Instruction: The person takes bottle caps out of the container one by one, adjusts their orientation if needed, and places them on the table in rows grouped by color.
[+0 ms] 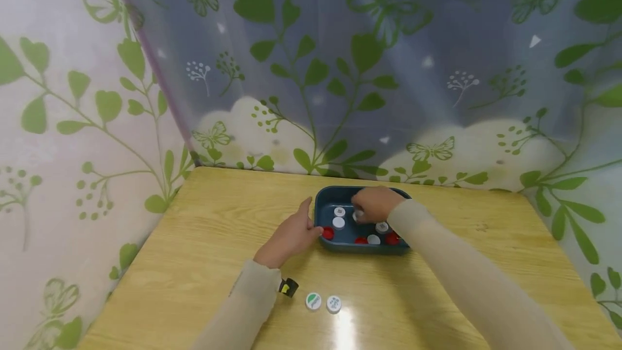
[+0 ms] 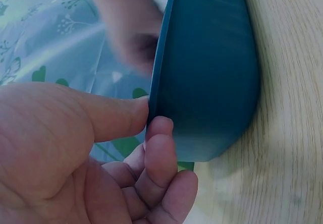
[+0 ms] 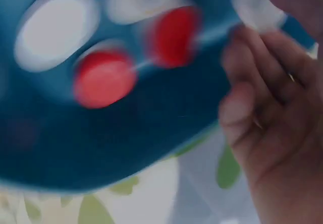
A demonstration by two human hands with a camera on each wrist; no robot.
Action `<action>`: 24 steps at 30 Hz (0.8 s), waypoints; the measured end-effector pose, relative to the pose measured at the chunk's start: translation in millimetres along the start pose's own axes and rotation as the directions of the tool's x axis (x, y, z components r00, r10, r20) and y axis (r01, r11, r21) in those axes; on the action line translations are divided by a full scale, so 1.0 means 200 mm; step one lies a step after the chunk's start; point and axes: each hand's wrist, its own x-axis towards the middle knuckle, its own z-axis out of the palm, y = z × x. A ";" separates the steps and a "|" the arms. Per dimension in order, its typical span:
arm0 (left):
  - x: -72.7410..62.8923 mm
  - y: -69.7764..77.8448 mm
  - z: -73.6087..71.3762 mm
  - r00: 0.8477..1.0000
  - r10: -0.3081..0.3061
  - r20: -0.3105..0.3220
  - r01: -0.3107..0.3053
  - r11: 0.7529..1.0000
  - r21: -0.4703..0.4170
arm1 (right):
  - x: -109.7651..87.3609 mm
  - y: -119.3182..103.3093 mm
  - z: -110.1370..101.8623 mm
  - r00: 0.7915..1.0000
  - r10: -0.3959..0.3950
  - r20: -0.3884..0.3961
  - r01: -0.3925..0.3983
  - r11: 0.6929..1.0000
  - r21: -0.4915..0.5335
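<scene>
A dark blue plastic tray (image 1: pixel 362 249) with raised walls holds several white and red bottle caps. My left hand (image 1: pixel 290 235) is at its left side, and in the left wrist view the thumb (image 2: pixel 118 117) and fingers pinch the rim. Inside the tray, my right hand (image 1: pixel 379 204) reaches down and pinches a white cap (image 3: pixel 255 7) between thumb and fingers. Near it lie a white cap (image 1: pixel 338 223) and, in the front left corner, a red cap (image 1: pixel 328 233). The right wrist view is blurred.
The tray stands on a light wooden table (image 1: pixel 233 204), near its back edge. In front of it lie a white cap with a green mark (image 1: pixel 313 301) and a white cap with blue-grey print (image 1: pixel 333 304). Behind hangs a leaf-patterned curtain (image 1: pixel 320 69).
</scene>
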 end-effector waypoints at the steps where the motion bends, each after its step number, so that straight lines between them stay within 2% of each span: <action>1: 0.00 0.00 0.00 1.000 0.001 -0.008 -0.001 1.000 0.001 | -0.01 -0.01 -0.02 0.999 0.004 -0.044 -0.001 0.999 0.052; 4: -0.01 0.00 0.00 1.000 0.014 -0.028 -0.013 1.000 0.011 | -0.09 -0.08 -0.07 0.980 -0.003 -0.198 0.043 0.979 0.199; 7: -0.01 0.00 0.00 0.999 0.029 -0.021 -0.029 1.000 0.013 | -0.25 -0.17 -0.06 0.948 -0.033 -0.318 0.124 0.954 0.272; 10: -0.01 0.01 0.00 0.999 0.038 -0.019 -0.038 0.999 0.023 | -0.43 -0.26 0.03 0.908 -0.079 -0.412 0.226 0.919 0.322; 12: -0.01 0.02 -0.01 0.999 0.039 -0.019 -0.038 0.998 0.040 | -0.54 -0.31 0.12 0.890 -0.108 -0.442 0.276 0.901 0.334; 13: 0.00 0.03 -0.01 0.999 0.040 -0.022 -0.038 0.998 0.051 | -0.58 -0.33 0.17 0.888 -0.124 -0.443 0.293 0.895 0.338; 14: 0.00 0.03 -0.01 0.999 0.036 -0.023 -0.035 0.997 0.062 | -0.62 -0.36 0.21 0.895 -0.132 -0.426 0.297 0.890 0.346; 16: 0.00 0.03 -0.02 0.999 0.034 -0.016 -0.033 0.996 0.078 | -0.68 -0.39 0.30 0.925 -0.134 -0.357 0.269 0.893 0.362; 19: 0.00 0.02 -0.01 0.999 0.040 -0.004 -0.040 0.997 0.072 | -0.75 -0.44 0.40 0.969 -0.102 -0.223 0.187 0.898 0.398; 20: -0.01 0.01 -0.01 0.999 0.043 -0.001 -0.043 0.997 0.067 | -0.77 -0.45 0.42 0.978 -0.086 -0.188 0.157 0.899 0.408; 22: -0.01 0.01 0.00 0.999 0.053 0.003 -0.053 0.997 0.060 | -0.80 -0.47 0.46 0.986 -0.071 -0.154 0.129 0.902 0.412; 24: -0.01 0.00 0.01 0.998 0.060 0.005 -0.060 0.997 0.052 | -0.81 -0.48 0.48 0.985 -0.067 -0.157 0.125 0.909 0.398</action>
